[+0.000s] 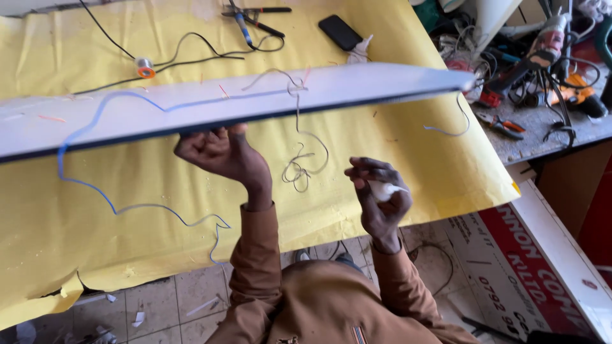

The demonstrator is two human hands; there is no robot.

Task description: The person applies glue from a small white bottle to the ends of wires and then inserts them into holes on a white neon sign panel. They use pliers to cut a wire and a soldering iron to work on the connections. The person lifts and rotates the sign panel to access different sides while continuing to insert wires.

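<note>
My left hand [220,153] is closed on the near edge of a long white panel [357,86] with a dark rim, holding it tilted above the yellow-covered table [395,146]. My right hand [379,194] is raised beside it, to the right and apart from the panel. Its fingers pinch a small white wad [386,189], perhaps cloth or tissue. A thin blue wire [95,118] runs along the panel's face and trails down over the yellow sheet. From the panel's middle a pale grey wire [299,167] hangs in loops between my two hands.
On the far side of the table lie a solder spool [145,67], pliers [255,18], a black phone [340,32] and a small white bottle [360,50]. A cluttered bench [542,114] with power tools stands at the right. A red and white signboard [510,267] leans by the tiled floor [185,299].
</note>
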